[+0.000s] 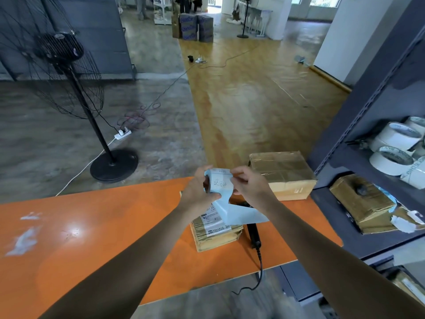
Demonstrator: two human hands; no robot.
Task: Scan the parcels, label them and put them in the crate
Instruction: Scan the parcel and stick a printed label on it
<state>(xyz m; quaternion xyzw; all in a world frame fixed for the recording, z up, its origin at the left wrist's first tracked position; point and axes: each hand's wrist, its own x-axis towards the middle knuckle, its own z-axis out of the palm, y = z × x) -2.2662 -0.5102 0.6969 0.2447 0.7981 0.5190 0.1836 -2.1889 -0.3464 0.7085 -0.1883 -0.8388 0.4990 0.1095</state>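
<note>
Both forearms stretch out from the near edge over the orange table and meet around the middle. The left hand is wrapped around a roll of pale blue labels, fingers curled round the core end. The right hand is pinching the edge of the top label, the one with handwriting on it. A loose tail of blue backing paper hangs off the roll and drapes over the small parcel sitting right under the hands. That parcel is brown, taped up, and has a printed shipping sticker on top. A black corded scanner lies flat on the table just to its right, with nobody holding it.

So I'd say this is the labelling step, peeling a sticker off the roll. Can't tell from this whether the parcel has been scanned. The next move probably needs the right hand to pull the label clean off without it curling on itself. Then it gets pressed flat on a bare bit of the parcel top, not over the printed sticker.

A bigger parcel waits at the far right of the table, beside the grey shelf unit with white tape rolls. No crate anywhere in view.
</note>
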